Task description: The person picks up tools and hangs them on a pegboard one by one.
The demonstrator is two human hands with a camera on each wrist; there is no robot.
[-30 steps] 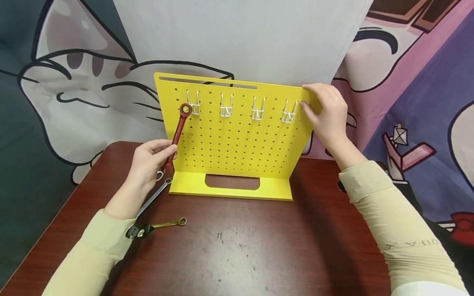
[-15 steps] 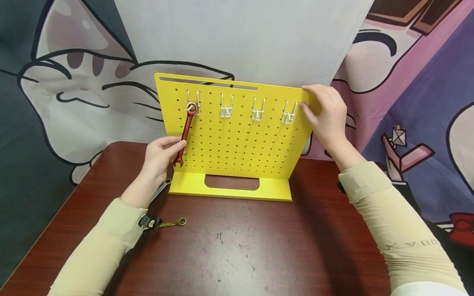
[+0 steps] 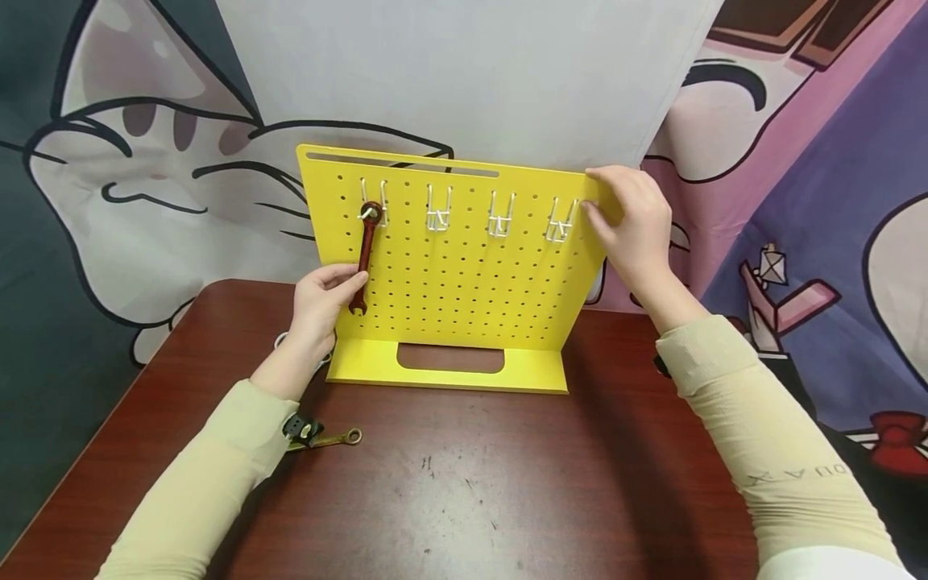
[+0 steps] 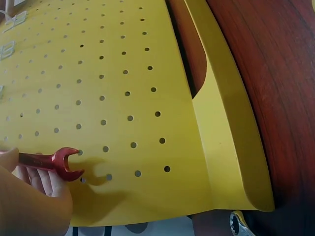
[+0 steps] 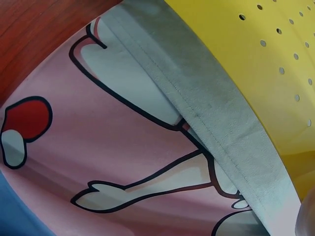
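My left hand (image 3: 319, 302) pinches a red combination wrench (image 3: 366, 250) near its lower end. Its ring end is up at the leftmost white hook (image 3: 384, 208) of a yellow pegboard (image 3: 464, 282), the hook's tip showing through the ring. In the left wrist view, the open jaw of the wrench (image 4: 61, 163) points toward the board's base, just off the perforated face. With thumb and fingers my right hand (image 3: 638, 229) grips the board's upper right edge. Only a sliver of that hand (image 5: 306, 216) enters the right wrist view.
Three more white hooks, such as this hook (image 3: 438, 217), run rightward along the board. A gold wrench (image 3: 342, 439) lies on the brown table (image 3: 464, 475), partly behind the left wrist. Silver wrench ends (image 3: 324, 361) peek out by the left forearm. A printed cloth (image 3: 464, 72) hangs behind.
My left hand has moved right and slightly up with the red wrench, bringing its ring from beside the leftmost hook onto the tip. The right hand has kept its hold on the board.
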